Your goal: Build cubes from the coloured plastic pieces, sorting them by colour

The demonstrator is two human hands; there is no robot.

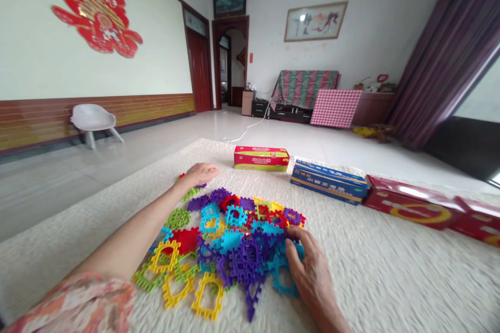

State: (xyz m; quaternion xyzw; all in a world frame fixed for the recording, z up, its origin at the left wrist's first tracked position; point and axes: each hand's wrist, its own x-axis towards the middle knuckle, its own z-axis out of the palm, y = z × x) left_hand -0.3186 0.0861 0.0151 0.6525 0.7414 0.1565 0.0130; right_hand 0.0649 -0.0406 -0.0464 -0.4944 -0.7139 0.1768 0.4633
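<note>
Cream textured cover [383, 281] carries a pile of interlocking plastic pieces [230, 241], centre-front. Beyond it: blue box [328, 187], then smaller red-and-green box [261, 160]. Left hand [201, 173] at pile's far-left edge; grip not discernible. Right hand [312, 270] at right edge, thumb and forefinger slightly apart, cannot tell if pinching; beside it, light-blue piece [279, 258].

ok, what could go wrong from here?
1. The toothed plastic pieces overlap and could snag, so lifting one may drag others.
2. The left hand and right hand each block some of the view, so pieces behind them might be missed.
3. Pieces along the outside could get nudged away across the cream textured cover.
</note>
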